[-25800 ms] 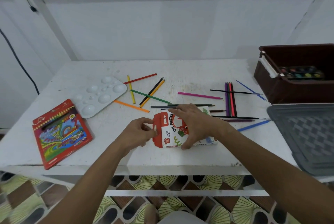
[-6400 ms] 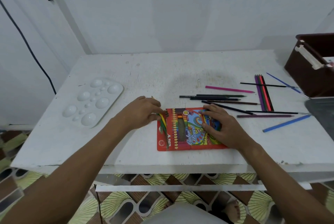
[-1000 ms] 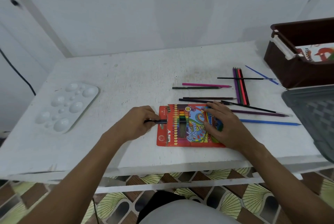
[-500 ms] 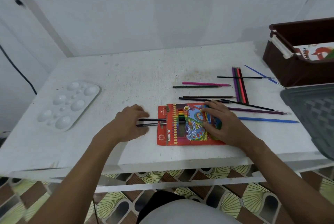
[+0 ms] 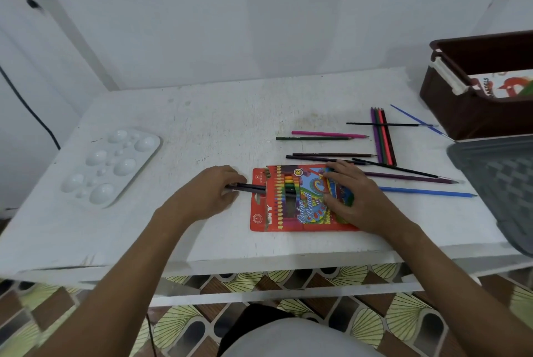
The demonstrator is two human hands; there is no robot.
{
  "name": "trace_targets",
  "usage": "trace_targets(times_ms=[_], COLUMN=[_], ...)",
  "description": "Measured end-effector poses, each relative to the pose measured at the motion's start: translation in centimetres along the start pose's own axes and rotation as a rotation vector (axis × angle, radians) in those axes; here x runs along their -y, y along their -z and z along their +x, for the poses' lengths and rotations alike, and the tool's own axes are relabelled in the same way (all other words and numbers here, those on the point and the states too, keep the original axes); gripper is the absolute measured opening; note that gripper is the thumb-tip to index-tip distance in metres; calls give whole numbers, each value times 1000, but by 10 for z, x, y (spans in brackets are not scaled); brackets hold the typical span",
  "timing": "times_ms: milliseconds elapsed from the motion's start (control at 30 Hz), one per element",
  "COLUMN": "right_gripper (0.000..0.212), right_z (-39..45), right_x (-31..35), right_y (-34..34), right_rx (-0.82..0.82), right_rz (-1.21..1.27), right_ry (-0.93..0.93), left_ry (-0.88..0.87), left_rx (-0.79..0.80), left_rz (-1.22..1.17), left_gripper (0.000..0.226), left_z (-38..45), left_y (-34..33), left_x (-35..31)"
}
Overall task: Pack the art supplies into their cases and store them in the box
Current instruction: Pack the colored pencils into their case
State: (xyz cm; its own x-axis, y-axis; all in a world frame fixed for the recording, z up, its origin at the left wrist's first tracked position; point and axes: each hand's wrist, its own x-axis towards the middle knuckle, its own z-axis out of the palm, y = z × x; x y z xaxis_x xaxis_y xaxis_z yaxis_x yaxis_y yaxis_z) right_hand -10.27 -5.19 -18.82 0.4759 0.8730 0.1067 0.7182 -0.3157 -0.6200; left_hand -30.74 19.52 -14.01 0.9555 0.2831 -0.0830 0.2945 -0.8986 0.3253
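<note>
Colour-pencil case [image 5: 302, 201], flat red card, lies at the near edge of the white table [image 5: 230, 114]. I note my left hand [image 5: 210, 195] gripping two dark pencils [image 5: 251, 188] at the case's left end; my right hand [image 5: 352, 192] lies flat, fingers extended, on the case. One white moulded palette [image 5: 111, 166] sits left of the case; one brown box [image 5: 476, 91] right of the case.

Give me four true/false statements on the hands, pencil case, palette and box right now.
1. The left hand grips dark pencils at the open end of the red cardboard colour-pencil case. True.
2. The right hand holds a blue paintbrush. False: it lies flat on the case.
3. The white plastic paint palette sits inside the brown plastic box. False: it lies on the table, far left.
4. An oil pastel pack is in the box. True.
</note>
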Motion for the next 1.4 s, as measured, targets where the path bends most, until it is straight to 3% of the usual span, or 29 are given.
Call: trace_targets(times_ms=[167,333,533,700,1033,1267,1400], right_gripper=[59,60,58,54,54,54,54], right_z=[1,0,-2,-2,-2,-3,-3], right_x=[-1,-1,0,-1,-2,-3,-5], right_y=[0,1,1,2,2,4,3], right_rx=[3,3,3,-4,9,7,8], right_rz=[-12,6,12,16,10,29,25], right_ry=[-2,-6,4,8,6,9,12], left_ry=[75,35,54,161,162,179,195], left_rx=[-8,27,54,-32,-67,-97,-136], left_rz=[38,-27,-75,-101,-172,-199,-267], left_gripper=[24,20,32,49,17,33,25], left_z=[-2,7,12,2,10,8,7], left_y=[0,7,-7,-9,-19,-24,-28], left_x=[4,-22,-42,-33,-49,-39,-42])
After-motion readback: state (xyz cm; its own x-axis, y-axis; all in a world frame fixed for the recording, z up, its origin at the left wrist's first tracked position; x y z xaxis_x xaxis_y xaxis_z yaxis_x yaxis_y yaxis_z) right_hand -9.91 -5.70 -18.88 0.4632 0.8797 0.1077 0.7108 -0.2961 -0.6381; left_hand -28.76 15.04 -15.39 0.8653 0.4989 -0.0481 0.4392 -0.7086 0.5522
